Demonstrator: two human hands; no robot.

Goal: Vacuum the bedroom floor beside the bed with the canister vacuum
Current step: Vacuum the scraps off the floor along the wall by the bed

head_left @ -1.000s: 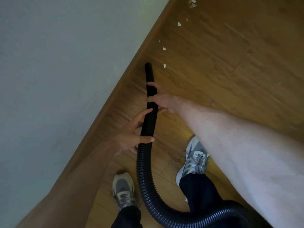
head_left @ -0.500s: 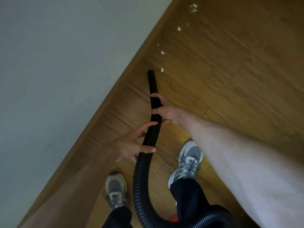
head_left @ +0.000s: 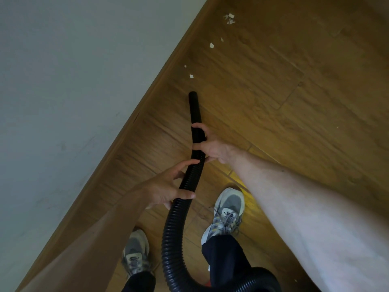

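Observation:
A black ribbed vacuum hose (head_left: 174, 226) curves up from the bottom of the view and ends in a smooth black nozzle (head_left: 194, 106) pointing at the wooden floor (head_left: 294, 102). My right hand (head_left: 212, 147) grips the hose just behind the nozzle. My left hand (head_left: 168, 189) holds the ribbed part lower down, thumb and fingers round it. Small white paper scraps (head_left: 211, 45) lie on the floor beyond the nozzle tip, along the skirting; the nearest scrap (head_left: 191, 76) is a short way ahead. The canister itself is out of view.
A pale wall (head_left: 73, 91) with a wooden skirting board (head_left: 147, 95) runs diagonally on the left. My two grey trainers (head_left: 228, 209) stand on the floor either side of the hose. More scraps (head_left: 229, 18) lie at the top.
The scrap that lay just beside the nozzle tip is gone from the floor. Both hands keep the same hold on the hose.

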